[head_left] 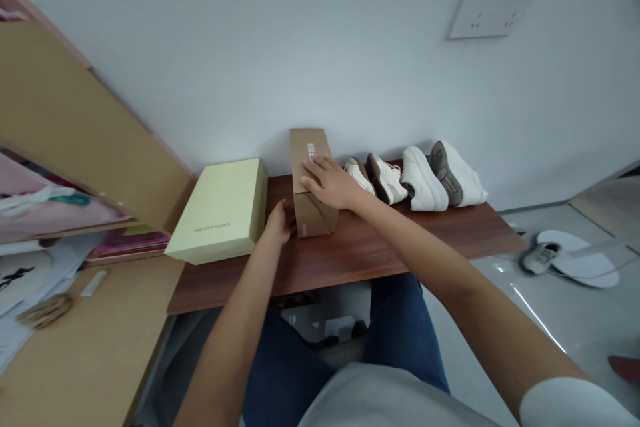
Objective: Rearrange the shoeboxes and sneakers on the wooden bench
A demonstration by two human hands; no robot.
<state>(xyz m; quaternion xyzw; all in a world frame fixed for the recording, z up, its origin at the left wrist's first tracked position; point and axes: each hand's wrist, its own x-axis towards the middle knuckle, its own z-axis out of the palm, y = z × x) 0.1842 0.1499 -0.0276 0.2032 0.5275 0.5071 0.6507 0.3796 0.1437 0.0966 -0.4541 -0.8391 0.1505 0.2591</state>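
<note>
A brown cardboard box (314,213) with white lettering stands on a dark wooden shelf board (320,267) against the wall. My right hand (330,181) lies on the box's top, palm down, with its fingers spread. At the box's left side is my left hand (281,221), thumb up and fingers reaching toward the cardboard; they are partly in shadow, and I cannot tell whether they touch it. To the left of this hand sits a pale yellow shoe box (220,203) marked MEIZHIYUAN. Right of the cardboard box, beige-and-white sneakers (387,179) and white shoes (425,180) stand in a row.
On the left is a tan desk (125,320) with papers and a brown hair clip-like object (46,310). A wall socket panel (493,8) is at upper right. On the floor at right, a grey shoe (540,258) lies by a white flat base (590,270). My knees are under the board.
</note>
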